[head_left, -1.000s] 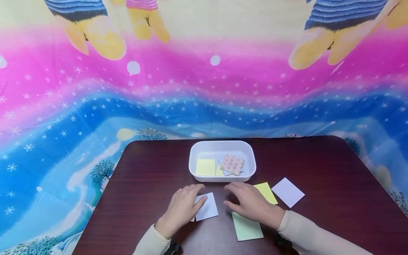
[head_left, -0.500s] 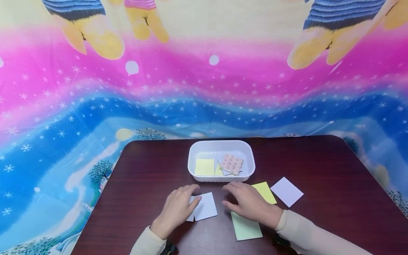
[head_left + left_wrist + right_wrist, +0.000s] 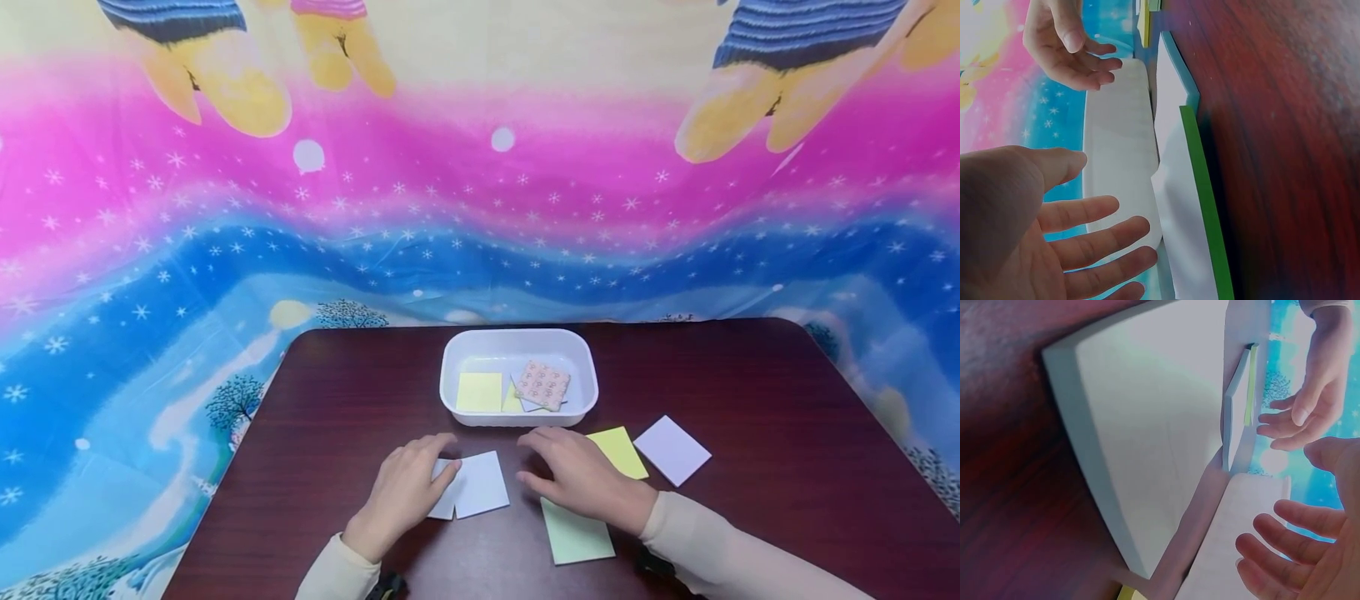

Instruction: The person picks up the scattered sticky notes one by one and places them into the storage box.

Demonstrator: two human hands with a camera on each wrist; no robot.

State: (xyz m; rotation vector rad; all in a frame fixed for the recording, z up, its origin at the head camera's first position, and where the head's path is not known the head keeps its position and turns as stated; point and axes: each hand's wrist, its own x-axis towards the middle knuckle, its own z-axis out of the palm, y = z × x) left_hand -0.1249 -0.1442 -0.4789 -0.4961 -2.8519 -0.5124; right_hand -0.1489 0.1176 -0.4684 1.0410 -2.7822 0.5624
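My left hand (image 3: pixel 401 492) hovers over a white note pad (image 3: pixel 441 500) and covers part of it. Its fingers are relaxed, and the left wrist view shows this pad with a green edge (image 3: pixel 1205 206). Touching it on the right lies another white pad (image 3: pixel 482 483), whose edge (image 3: pixel 1186 75) looks blue from the left wrist. My right hand (image 3: pixel 585 475), fingers loosely bent and holding nothing, hangs above a pale green note pad (image 3: pixel 580 533). It also overlaps a yellow pad (image 3: pixel 621 452). Beyond that lies a lilac pad (image 3: pixel 672 451).
A white plastic tray (image 3: pixel 517 419) stands at the back of the dark wooden table (image 3: pixel 360 375). Inside are a yellow pad (image 3: pixel 480 392), a pink patterned square (image 3: pixel 543 385) and other pads partly beneath it. A printed cloth (image 3: pixel 480 208) hangs behind the table.
My left hand has drifted left, uncovering more of the white pad beneath it. My right hand stays nearly in place, and the pads and tray have not moved on the table.
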